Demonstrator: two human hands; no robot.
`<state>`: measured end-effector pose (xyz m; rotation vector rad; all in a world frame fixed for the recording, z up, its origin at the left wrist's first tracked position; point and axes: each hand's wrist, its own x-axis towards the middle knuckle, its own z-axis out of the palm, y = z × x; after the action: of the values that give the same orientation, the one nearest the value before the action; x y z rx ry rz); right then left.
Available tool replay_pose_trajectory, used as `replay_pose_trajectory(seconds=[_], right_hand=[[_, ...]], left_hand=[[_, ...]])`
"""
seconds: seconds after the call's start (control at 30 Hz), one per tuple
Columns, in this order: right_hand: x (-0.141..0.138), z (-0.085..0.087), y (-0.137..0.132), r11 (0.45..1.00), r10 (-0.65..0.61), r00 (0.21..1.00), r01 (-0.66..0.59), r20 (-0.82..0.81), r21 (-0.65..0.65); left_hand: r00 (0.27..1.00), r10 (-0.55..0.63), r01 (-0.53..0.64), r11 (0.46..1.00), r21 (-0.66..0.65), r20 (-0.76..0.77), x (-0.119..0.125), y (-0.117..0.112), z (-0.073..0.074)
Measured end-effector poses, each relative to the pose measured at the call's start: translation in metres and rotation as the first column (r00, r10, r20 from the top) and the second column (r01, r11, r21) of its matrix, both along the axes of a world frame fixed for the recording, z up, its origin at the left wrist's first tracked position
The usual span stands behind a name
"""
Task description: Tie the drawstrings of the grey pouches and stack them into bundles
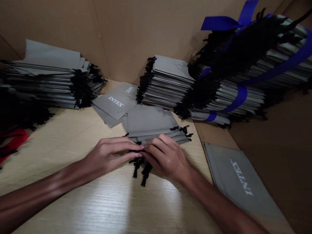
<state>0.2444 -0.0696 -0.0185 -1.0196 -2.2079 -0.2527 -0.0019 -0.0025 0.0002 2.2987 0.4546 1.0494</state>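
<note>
Both hands meet at the middle of the table, pinching black drawstring cords. My left hand [108, 153] comes in from the left, its thumb and fingers closed on the cords. My right hand [168, 156] is curled over them from the other side, fingertips nearly touching the left ones. Knotted ends of the black cords [145, 174] hang out below the fingers. Just behind the hands lies a small pile of grey drawstring pouches [151, 121], partly covered by the right hand. To its upper left are flat grey pouches printed INTEX [113, 105].
Tall stacks of grey pouches stand at the left [46, 84] and back centre [168, 81]. Bundles tied with blue ribbon [237, 97] pile up at right. A printed grey pouch [231, 175] lies at the right edge. Red ribbon [16, 141] shows at far left. Cardboard walls [146, 29] enclose the back.
</note>
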Motion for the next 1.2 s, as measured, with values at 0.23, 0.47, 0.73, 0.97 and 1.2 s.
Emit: replay_pose_trajectory(seconds=[0.23,0.47,0.73,0.97,1.2], right_hand=[[0.0,0.0,0.001,1.0,0.021,1.0,-0.021,0.017,-0.004],[0.0,0.005,0.0,0.997,0.071,0.996,-0.071,0.049,0.018],[0.0,0.006,-0.004,0.994,0.1,0.994,-0.101,0.031,0.042],[-0.007,0.006,-0.005,0.993,0.107,0.994,-0.105,-0.026,0.062],[-0.001,0.004,-0.007,0.994,0.087,0.996,-0.087,-0.01,0.061]], left_hand=[[1.0,-0.011,0.013,0.993,-0.118,0.013,0.0,0.001,0.003],[0.993,0.04,-0.081,0.909,-0.409,-0.108,0.004,-0.001,0.009],[0.987,0.029,-0.106,0.853,-0.511,-0.157,0.005,-0.002,0.016],[0.991,0.034,-0.103,0.814,-0.572,-0.131,0.003,0.008,0.016],[0.989,0.022,-0.067,0.948,-0.311,-0.145,-0.001,-0.001,0.007]])
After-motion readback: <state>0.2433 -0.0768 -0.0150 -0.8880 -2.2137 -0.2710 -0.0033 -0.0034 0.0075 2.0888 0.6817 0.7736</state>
